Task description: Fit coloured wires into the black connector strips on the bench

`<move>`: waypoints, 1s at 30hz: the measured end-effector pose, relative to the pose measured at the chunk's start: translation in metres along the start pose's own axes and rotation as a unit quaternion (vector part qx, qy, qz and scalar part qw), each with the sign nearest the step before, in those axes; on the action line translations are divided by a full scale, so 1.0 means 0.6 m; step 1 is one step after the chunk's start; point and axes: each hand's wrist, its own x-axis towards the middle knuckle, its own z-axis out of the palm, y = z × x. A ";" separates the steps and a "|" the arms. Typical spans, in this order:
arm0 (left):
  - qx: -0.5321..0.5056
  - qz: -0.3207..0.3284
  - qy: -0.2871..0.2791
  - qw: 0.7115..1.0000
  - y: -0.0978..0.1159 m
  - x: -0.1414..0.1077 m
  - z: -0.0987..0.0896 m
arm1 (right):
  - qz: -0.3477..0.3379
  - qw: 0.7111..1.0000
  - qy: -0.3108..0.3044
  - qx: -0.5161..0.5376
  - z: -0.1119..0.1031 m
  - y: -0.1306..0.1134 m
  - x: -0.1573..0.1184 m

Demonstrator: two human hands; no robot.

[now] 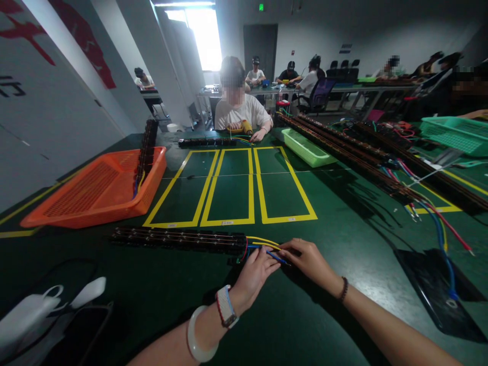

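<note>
A long black cable-carrier-like strip (179, 242) with metal rods along it lies across the table in front of me. From its right end come yellow wires (264, 240) and blue wires (275, 256). My left hand (256, 274) is closed on the blue wires just beyond that end, and one blue tip sticks out past the fingers. My right hand (307, 260) pinches the yellow wires near their ends, its fingertips close to my left fingers. The exact grip of the fingertips is partly hidden.
An orange basket (91, 216) at left holds another black strip (147, 152). Yellow tape frames (227, 222) mark the table. More strips (343, 142) lie at right, near a green basket (305, 147) and a dark flat device (434, 295). Opposite, a person (244, 109) works.
</note>
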 end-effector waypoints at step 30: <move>-0.011 -0.027 -0.017 0.999 -0.008 0.008 -0.008 | -0.388 0.886 -0.054 -0.250 -0.023 -0.032 -0.024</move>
